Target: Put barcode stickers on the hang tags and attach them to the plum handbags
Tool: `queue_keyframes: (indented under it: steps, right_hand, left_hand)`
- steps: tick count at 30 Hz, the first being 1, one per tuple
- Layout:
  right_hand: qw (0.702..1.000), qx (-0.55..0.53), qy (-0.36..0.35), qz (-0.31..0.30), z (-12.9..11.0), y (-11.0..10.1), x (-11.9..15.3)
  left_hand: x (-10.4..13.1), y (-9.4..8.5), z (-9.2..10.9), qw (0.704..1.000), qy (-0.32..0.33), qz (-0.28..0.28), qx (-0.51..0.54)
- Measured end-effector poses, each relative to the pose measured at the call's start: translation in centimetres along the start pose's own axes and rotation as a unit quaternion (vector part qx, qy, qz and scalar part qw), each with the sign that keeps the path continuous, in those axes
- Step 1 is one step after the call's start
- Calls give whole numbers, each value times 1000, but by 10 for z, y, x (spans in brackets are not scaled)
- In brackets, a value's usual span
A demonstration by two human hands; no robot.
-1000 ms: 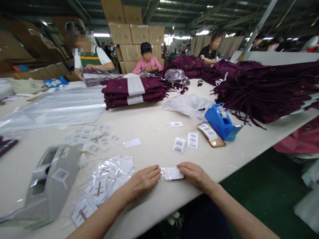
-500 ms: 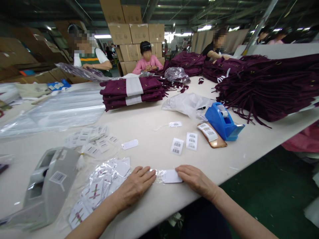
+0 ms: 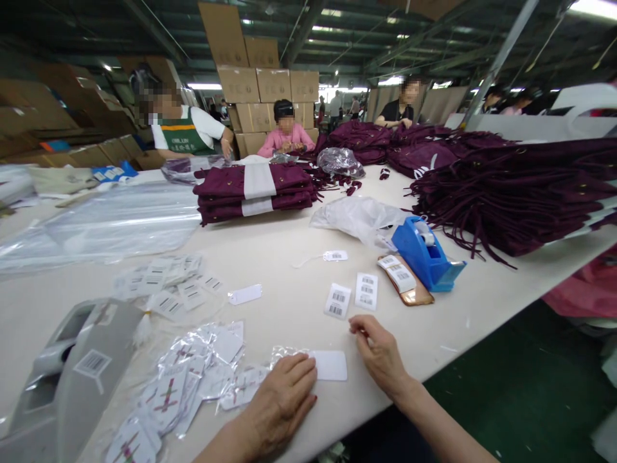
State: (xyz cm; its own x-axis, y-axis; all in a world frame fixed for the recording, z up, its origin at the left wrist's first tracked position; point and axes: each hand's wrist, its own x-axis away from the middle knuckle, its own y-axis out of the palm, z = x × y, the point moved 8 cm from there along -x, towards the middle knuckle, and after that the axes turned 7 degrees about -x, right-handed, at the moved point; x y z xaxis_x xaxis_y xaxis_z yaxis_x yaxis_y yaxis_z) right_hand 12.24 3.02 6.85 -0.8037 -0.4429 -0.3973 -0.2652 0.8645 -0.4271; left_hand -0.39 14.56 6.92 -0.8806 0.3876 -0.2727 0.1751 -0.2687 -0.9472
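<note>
My left hand (image 3: 285, 397) lies flat with fingers outstretched, its fingertips over the left end of a blank white tag (image 3: 330, 365). Clear plastic shows just above those fingers. My right hand (image 3: 380, 352) is bent at the fingers and holds nothing that I can see; it is off the tag, close below two sheets of barcode stickers (image 3: 337, 301). Left of my left hand is a heap of printed cards in clear sleeves (image 3: 168, 395). A white hang tag (image 3: 245, 294) and a smaller barcoded tag with a string (image 3: 335, 256) lie farther up the table.
A grey tape dispenser (image 3: 72, 379) stands at left, a blue one (image 3: 427, 257) at right beside a phone (image 3: 420, 296) bearing stickers. Folded maroon garments (image 3: 222, 186) and a large maroon pile (image 3: 520, 183) lie beyond. Clear plastic bags (image 3: 106, 222) spread left. Several co-workers sit or stand opposite.
My right hand has left the tag and moved up toward the sticker sheets. My left hand has slid right and nearer onto the tag. The view has tilted up slightly.
</note>
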Motion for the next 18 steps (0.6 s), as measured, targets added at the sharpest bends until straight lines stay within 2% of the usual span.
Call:
queue_keyframes:
  steps: [2,4,8,10,11,14,16,18]
  right_hand:
    - [987,-35,126,94,22,-6,-9]
    - [970,-82,195,124,37,1,-19]
    - [959,-155,198,132,39,17,-36]
    - [956,-192,188,120,29,20,-35]
    - [954,-210,183,108,21,21,-32]
    - [938,-287,186,54,-6,22,-17]
    - [919,-338,202,17,-23,23,-4]
    - [912,-351,211,-5,-35,22,10]
  left_hand:
    - [2,3,-1,1000,-3,15,9]
    - [5,5,-4,1000,-11,22,20]
    - [7,3,-8,996,-19,52,68]
    - [7,-4,-15,988,-39,92,117]
    - [7,-9,-21,980,-70,117,143]
    - [5,-25,-48,928,-231,174,235]
    - [-1,-25,-53,872,-312,157,343]
    - [-12,-18,-43,806,-335,109,475]
